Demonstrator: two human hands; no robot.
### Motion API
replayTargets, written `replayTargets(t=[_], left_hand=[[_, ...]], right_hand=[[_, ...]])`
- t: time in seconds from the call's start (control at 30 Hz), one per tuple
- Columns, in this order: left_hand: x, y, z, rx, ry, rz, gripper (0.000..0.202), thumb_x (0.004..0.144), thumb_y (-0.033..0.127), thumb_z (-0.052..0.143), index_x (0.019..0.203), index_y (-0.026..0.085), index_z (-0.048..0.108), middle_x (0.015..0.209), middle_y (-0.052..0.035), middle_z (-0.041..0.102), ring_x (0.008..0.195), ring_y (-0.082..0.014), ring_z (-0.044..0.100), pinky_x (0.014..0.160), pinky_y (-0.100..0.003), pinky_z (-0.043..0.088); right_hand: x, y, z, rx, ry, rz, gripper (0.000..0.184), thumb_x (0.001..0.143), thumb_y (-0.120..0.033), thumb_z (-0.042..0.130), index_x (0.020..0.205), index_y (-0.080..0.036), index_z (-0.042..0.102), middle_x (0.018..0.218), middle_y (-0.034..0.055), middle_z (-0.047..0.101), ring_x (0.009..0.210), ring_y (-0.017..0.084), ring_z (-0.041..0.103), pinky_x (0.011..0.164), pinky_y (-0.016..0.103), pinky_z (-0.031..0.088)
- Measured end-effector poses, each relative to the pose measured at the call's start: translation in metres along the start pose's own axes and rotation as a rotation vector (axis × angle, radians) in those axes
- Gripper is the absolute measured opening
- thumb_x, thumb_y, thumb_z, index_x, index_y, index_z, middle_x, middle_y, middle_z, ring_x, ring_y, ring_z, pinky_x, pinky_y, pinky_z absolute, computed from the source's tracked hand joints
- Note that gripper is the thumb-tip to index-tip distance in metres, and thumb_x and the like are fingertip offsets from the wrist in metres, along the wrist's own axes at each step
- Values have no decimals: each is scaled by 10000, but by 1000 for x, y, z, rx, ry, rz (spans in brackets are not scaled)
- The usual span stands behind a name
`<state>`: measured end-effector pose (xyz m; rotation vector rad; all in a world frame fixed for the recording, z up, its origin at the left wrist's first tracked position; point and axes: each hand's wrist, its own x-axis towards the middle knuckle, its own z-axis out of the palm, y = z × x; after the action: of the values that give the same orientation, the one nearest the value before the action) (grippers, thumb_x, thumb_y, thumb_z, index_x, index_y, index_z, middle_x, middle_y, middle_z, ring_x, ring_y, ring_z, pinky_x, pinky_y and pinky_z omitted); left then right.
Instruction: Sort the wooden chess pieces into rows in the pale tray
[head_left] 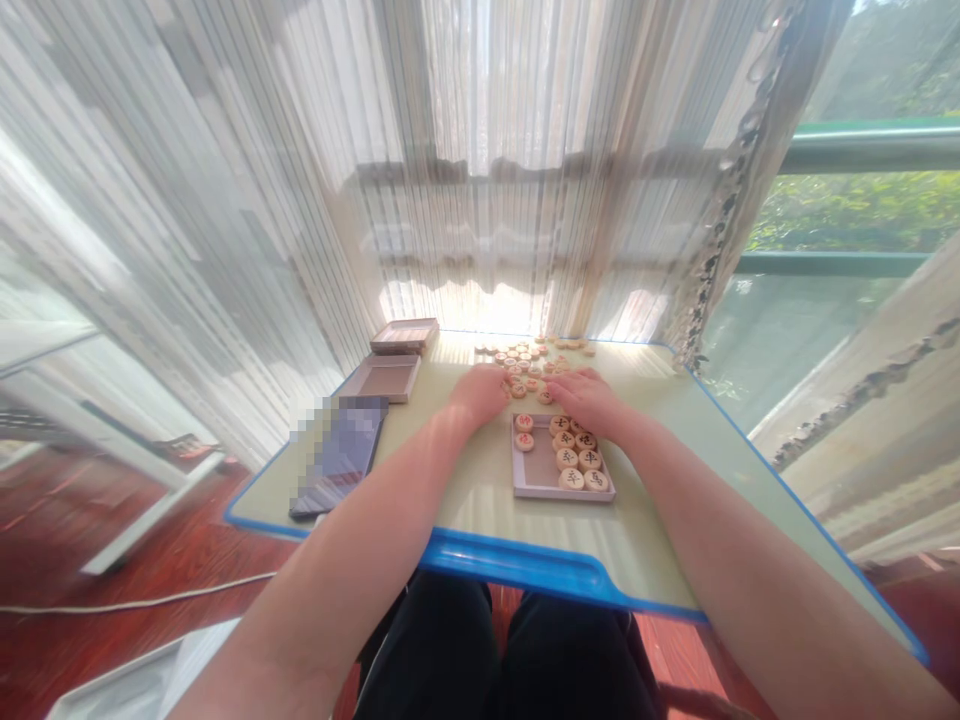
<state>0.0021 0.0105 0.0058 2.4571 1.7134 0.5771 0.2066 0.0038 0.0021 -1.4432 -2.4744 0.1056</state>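
Note:
My left hand is over the table beyond the box, its fingers curled around a Chinese chess piece that it partly covers. On the other side, my right hand has its fingertips on another Chinese chess piece. Loose round wooden pieces lie scattered just beyond both hands. Below them stands a shallow open box. Two red-marked pieces sit in its upper left corner, and black-marked pieces line its right side in two columns. My right hand hides the box's upper right corner.
At the table's left are an open shallow box, another box part behind it and a dark tablet-like slab, partly pixelated. The pale table has a raised blue front edge. Sheer curtains hang behind.

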Motion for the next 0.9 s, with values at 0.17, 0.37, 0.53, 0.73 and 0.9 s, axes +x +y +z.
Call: replayTargets(t=[0.17,0.37,0.53,0.73,0.9], left_hand=[[1,-3,-5,-2,31,-57,335,734,143,443,947,201,694,1042,-47,668,1001,-188,581,928,-267,422],[-2,1,-7,-7,45,34,322,728,159,452,912,215,710,1008,-31,668,986,-188,577,934,-272,427],[-2,-2,-6,-43,37,21,330,712,142,457,911,219,709,1002,-29,666,981,-187,581,939,-280,427],[-2,-3,-6,-31,8,-7,318,717,152,475,922,229,706,999,-29,663,973,-184,586,927,-276,436],[-1,-3,-7,24,-14,2,327,728,133,461,915,226,713,1007,-42,664,976,-198,586,920,-290,440]], right_hand=[[-1,4,-1,-40,61,35,385,894,-285,338,1096,-215,657,1192,39,615,1122,194,485,1009,353,287],[-1,3,-8,-22,48,53,396,891,-337,336,936,-217,711,1092,43,659,1080,200,505,975,345,307],[-2,5,-9,7,104,121,367,857,-248,357,944,-191,709,1029,59,666,1015,200,537,933,324,355],[-3,7,-9,47,92,137,361,826,-174,389,1005,-204,702,1095,49,646,1043,187,538,966,305,356],[-5,14,-13,75,45,149,357,780,-139,422,966,-214,717,1076,18,665,1032,182,553,934,279,393]])
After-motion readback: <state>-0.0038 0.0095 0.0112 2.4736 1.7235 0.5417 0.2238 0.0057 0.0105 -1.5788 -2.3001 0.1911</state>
